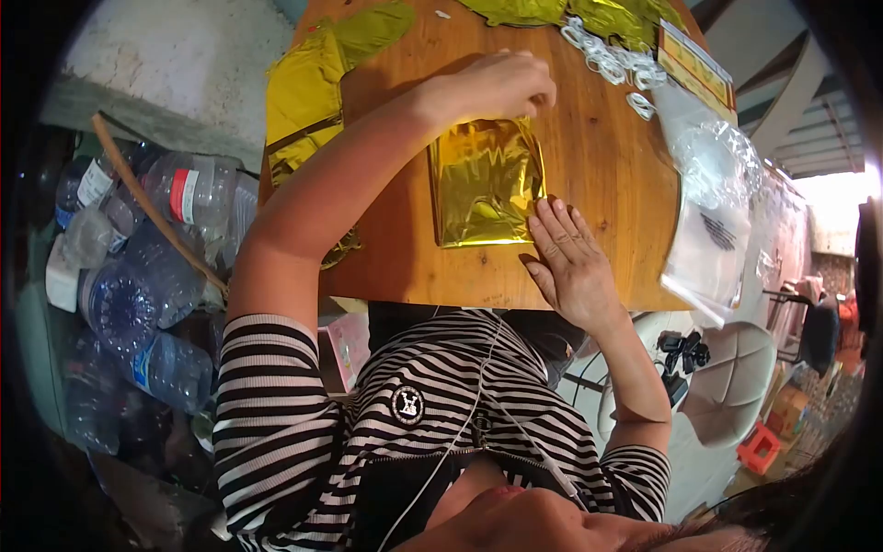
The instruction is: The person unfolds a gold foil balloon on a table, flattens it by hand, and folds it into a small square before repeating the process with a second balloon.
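Note:
A folded gold foil sheet (487, 184), shiny and creased, lies on the wooden table in front of me. My left hand (510, 83) reaches across to its far edge. The fingers are curled down at the foil's far right corner and seem to pinch it, though the fingertips are partly hidden. Flat and palm down, my right hand (572, 258) rests at the foil's near right edge. Its fingers are stretched out and touch the foil, with the thumb apart.
More gold foil (308, 83) lies along the table's left side, and further foil (524, 9) at the far edge. White cord loops (607, 60), a printed card (694, 64) and clear plastic bags (704, 239) line the right. Plastic bottles (138, 285) crowd the floor at left.

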Demonstrator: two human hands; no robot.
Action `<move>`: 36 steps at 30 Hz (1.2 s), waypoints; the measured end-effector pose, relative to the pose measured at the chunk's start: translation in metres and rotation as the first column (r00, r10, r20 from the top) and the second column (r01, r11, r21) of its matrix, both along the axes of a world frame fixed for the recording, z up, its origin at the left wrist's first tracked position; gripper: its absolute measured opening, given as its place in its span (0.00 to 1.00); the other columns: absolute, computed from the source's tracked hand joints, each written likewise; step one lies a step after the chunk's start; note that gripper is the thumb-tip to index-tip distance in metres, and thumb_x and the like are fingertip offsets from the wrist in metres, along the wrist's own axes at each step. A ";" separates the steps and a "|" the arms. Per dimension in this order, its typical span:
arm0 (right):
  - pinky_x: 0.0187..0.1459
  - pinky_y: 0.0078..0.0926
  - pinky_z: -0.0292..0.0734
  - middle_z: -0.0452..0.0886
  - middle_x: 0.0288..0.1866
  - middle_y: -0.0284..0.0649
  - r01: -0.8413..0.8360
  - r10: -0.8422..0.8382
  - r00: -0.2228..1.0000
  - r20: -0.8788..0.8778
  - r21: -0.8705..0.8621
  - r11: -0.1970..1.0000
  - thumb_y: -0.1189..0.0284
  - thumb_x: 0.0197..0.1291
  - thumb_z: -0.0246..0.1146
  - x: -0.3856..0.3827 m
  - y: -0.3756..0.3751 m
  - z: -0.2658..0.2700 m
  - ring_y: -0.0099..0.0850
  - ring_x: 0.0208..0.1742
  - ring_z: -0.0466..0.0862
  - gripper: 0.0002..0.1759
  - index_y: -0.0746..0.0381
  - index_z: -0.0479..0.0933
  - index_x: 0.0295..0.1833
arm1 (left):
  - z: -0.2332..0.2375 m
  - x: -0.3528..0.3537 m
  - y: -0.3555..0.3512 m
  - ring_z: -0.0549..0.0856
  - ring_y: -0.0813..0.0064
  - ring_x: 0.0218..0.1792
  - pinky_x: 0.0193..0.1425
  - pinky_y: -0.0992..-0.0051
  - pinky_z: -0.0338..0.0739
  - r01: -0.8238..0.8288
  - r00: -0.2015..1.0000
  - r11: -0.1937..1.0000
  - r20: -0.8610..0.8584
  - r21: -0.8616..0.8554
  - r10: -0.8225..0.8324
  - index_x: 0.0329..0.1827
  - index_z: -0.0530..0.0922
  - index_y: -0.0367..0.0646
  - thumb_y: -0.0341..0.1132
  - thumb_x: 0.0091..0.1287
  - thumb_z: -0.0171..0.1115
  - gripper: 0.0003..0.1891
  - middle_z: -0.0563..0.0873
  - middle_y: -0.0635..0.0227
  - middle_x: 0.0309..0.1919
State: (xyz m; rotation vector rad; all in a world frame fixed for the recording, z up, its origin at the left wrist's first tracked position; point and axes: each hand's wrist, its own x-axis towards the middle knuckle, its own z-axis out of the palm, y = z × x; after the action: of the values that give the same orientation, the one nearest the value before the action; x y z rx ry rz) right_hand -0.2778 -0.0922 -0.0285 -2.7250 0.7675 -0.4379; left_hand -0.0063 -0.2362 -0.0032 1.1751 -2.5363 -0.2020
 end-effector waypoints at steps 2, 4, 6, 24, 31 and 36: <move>0.81 0.48 0.59 0.71 0.79 0.52 0.008 -0.008 1.000 -0.018 0.001 1.000 0.64 0.69 0.66 0.000 0.000 0.001 0.48 0.82 0.66 0.32 0.68 0.72 0.74 | 0.000 0.010 0.021 0.86 0.61 0.54 0.58 0.59 0.81 -0.134 0.979 0.990 -0.160 -0.048 0.125 0.48 0.87 0.43 0.37 0.64 0.72 0.12 0.88 0.64 0.49; 0.81 0.48 0.59 0.70 0.79 0.52 -0.001 0.001 1.000 -0.022 0.004 1.000 0.64 0.70 0.66 0.000 -0.001 0.001 0.49 0.82 0.66 0.32 0.68 0.72 0.74 | 0.009 0.013 0.067 0.82 0.58 0.60 0.65 0.57 0.77 -0.280 0.920 0.955 -0.309 -0.094 0.239 0.53 0.84 0.40 0.39 0.66 0.70 0.16 0.85 0.59 0.55; 0.81 0.48 0.58 0.69 0.80 0.53 0.007 -0.006 1.000 -0.030 0.018 1.000 0.64 0.70 0.66 0.000 -0.001 0.000 0.50 0.82 0.65 0.33 0.68 0.71 0.75 | 0.009 0.000 0.128 0.79 0.53 0.67 0.72 0.53 0.73 -0.261 0.946 0.957 -0.232 -0.129 0.226 0.62 0.82 0.41 0.41 0.67 0.70 0.22 0.81 0.54 0.65; 0.79 0.53 0.61 0.78 0.72 0.48 0.102 -0.100 0.992 0.072 -0.019 0.995 0.68 0.66 0.69 0.015 -0.019 0.014 0.48 0.76 0.74 0.22 0.65 0.82 0.63 | -0.035 -0.018 0.193 0.52 0.52 0.85 0.87 0.49 0.41 -0.207 0.973 0.974 0.124 0.096 0.194 0.84 0.63 0.55 0.55 0.75 0.58 0.36 0.58 0.57 0.85; 0.82 0.48 0.55 0.66 0.82 0.51 -0.061 0.056 0.997 -0.053 -0.101 0.993 0.62 0.70 0.65 0.024 -0.047 0.002 0.50 0.84 0.62 0.34 0.67 0.70 0.76 | -0.036 -0.017 0.193 0.53 0.53 0.85 0.87 0.49 0.40 -0.222 0.967 0.971 0.149 0.084 0.208 0.83 0.65 0.54 0.58 0.77 0.53 0.35 0.60 0.58 0.84; 0.83 0.49 0.51 0.64 0.83 0.53 -0.005 0.004 0.997 -0.072 -0.024 1.000 0.60 0.71 0.64 0.023 -0.046 0.004 0.50 0.85 0.60 0.35 0.68 0.69 0.77 | -0.037 -0.017 0.193 0.54 0.53 0.84 0.87 0.49 0.41 -0.219 0.970 0.971 0.128 0.094 0.206 0.83 0.66 0.54 0.58 0.77 0.54 0.34 0.60 0.58 0.84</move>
State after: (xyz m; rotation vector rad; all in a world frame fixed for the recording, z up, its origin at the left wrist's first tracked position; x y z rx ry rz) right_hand -0.2548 -0.1379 -0.0245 -2.7779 0.7791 -0.3527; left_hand -0.0235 -0.0437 -0.0398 1.5326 -2.5005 -0.2243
